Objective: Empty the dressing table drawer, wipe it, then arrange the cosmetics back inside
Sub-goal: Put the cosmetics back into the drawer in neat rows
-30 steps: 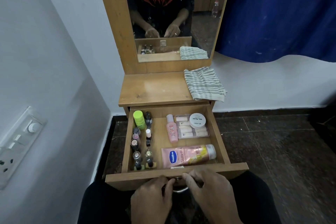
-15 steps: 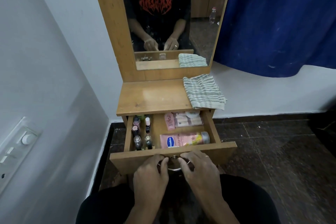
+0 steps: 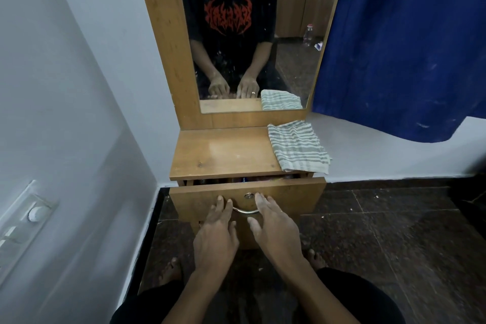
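Tall mirror at 12 o'clock, and under it the wooden bench. The drawer sits below the top, all but shut, with 1 dark sliver of gap along its upper edge. Any cosmetics in there are too dim to make out. The striped cloth lies folded at the bench's 3 o'clock edge, overhanging slightly.

Both hands are flat on the drawer front with fingers straight, gripping nothing: the left hand at 9 o'clock of the metal handle, the right hand at 3 o'clock. The small round lock is at the handle's 12 o'clock.

This reads as the closing push. Next it wants even pressure from both palms, so the front goes in square.
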